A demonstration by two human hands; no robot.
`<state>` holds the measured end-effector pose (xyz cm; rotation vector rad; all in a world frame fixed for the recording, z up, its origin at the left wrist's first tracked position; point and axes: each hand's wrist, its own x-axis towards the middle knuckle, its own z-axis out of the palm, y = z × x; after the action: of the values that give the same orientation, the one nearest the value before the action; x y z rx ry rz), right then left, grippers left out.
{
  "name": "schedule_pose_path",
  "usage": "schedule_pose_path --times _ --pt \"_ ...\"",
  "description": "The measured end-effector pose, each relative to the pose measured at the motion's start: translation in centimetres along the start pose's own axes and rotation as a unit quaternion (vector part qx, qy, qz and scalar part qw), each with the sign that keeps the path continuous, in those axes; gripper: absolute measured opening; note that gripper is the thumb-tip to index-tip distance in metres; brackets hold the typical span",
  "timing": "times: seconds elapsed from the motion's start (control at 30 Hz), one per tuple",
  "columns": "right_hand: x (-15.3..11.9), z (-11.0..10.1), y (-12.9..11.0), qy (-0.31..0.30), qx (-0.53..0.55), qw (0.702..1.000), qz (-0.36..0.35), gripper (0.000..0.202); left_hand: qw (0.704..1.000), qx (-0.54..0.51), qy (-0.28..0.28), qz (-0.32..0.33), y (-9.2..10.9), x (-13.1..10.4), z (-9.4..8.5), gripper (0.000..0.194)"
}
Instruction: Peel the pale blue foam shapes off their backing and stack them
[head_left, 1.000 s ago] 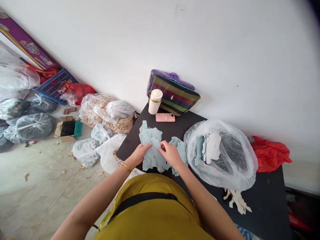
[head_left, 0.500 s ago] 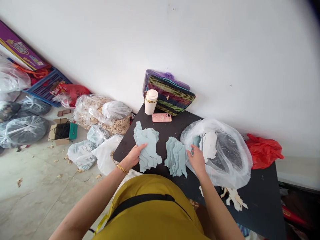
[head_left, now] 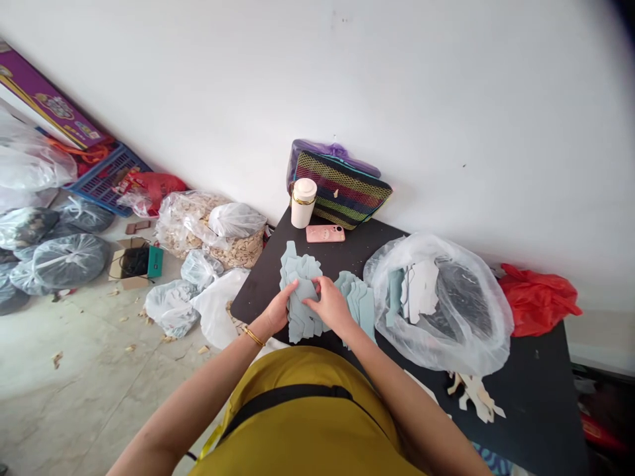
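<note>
A stack of pale blue-green cut pieces [head_left: 302,320], thin and irregular in outline, is gripped at its left edge by my left hand [head_left: 278,309], thumb on top. My right hand [head_left: 331,305] pinches the right edge of the top piece in that stack. Partly behind my right wrist, a second fanned pile of the same blue-green pieces [head_left: 366,311] lies on the black table [head_left: 262,271]. To the right, an open clear plastic bag [head_left: 471,324] holds white pieces [head_left: 421,291] and some blue-green pieces [head_left: 395,291].
A white lidded cup [head_left: 303,205], a pink phone [head_left: 325,233] and a striped mesh bag [head_left: 347,188] stand at the back by the wall. Beige scraps [head_left: 479,396] and a red plastic bag [head_left: 536,301] are on the right. Filled bags [head_left: 208,225] cover the floor at left.
My right hand has moved left from the plastic bag's edge to the stack in my left hand and now pinches its top piece. The view has shifted slightly.
</note>
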<state>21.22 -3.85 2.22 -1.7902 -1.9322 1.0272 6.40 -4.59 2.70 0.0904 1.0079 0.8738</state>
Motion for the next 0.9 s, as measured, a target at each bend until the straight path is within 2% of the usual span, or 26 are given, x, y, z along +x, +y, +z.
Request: schedule_pose_path --times 0.1,0.17,0.3,0.43,0.53,0.73,0.9 --pt "0.1 -0.3 0.4 -0.011 0.06 0.998 0.011 0.015 0.999 -0.035 0.001 -0.002 -0.2 0.0 -0.4 0.034" --pt "-0.1 -1.0 0.8 -0.026 0.131 0.99 0.041 0.02 0.998 -0.056 0.005 -0.005 -0.2 0.0 -0.7 0.038" --pt "-0.6 -3.1 2.3 -0.04 0.273 0.953 0.126 0.03 0.997 -0.066 0.049 0.009 0.2 -0.3 -1.2 0.038" --pt "-0.6 -4.1 3.9 -0.005 0.297 0.943 0.15 0.03 0.995 -0.073 0.07 0.024 0.6 -0.5 -1.9 0.037" --pt "-0.4 -3.6 4.5 0.013 0.291 0.943 0.161 0.031 0.993 -0.077 0.079 0.038 0.8 -0.7 -3.0 0.039" --pt "0.9 -0.7 5.2 0.005 0.263 0.951 0.164 0.03 0.988 -0.079 0.115 0.074 1.8 -1.2 -5.6 0.037" --pt "3.4 0.6 4.3 0.057 0.217 0.962 0.153 0.03 0.986 -0.067 0.12 0.098 2.6 -2.0 -6.0 0.038"
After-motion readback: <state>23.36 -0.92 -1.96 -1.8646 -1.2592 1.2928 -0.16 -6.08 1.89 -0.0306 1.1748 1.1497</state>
